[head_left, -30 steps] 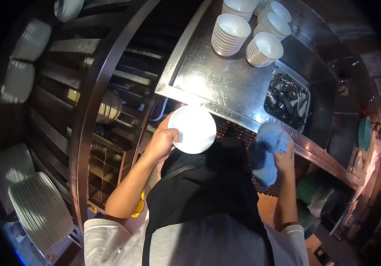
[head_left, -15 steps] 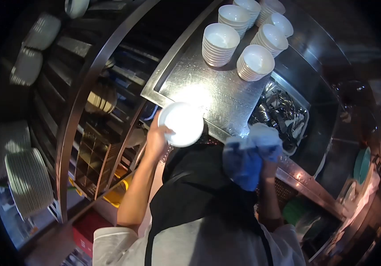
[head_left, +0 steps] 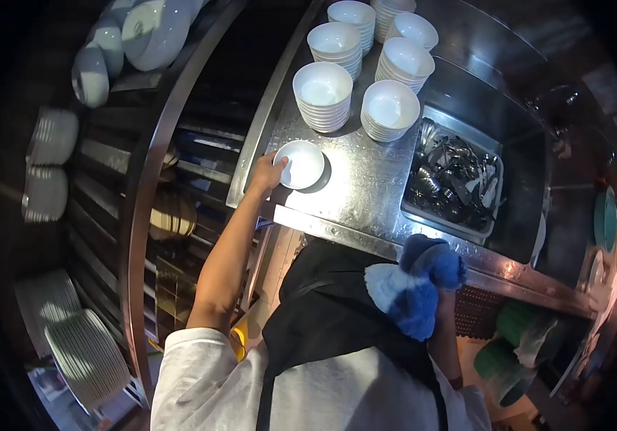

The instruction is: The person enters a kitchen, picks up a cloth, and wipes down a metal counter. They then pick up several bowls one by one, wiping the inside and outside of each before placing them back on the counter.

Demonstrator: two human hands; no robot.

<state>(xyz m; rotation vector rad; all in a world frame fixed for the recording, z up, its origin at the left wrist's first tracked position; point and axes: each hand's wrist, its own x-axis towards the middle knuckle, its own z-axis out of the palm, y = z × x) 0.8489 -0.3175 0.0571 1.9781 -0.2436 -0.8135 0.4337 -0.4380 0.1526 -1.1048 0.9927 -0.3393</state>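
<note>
A single white bowl [head_left: 301,164] is at the near left corner of the steel counter [head_left: 355,183], gripped at its left rim by my left hand [head_left: 268,174], thumb over the edge. Behind it rise stacks of white bowls, the nearest being one stack [head_left: 323,97] and another to its right [head_left: 389,111]. My right hand [head_left: 443,276] is mostly covered by a blue cloth [head_left: 405,291], which it holds in front of my apron, below the counter's edge; its fingers are hidden by the cloth.
A metal tray [head_left: 496,194] full of cutlery sits in the right part of the counter. On the left, a rack [head_left: 139,215] bears bowls and stacked plates [head_left: 89,355]. Green containers [head_left: 506,370] stand low at the right.
My left hand has moved the bowl forward, from in front of my body to the counter's corner. The cloth hangs slightly lower with my right hand. The camera view has shifted.
</note>
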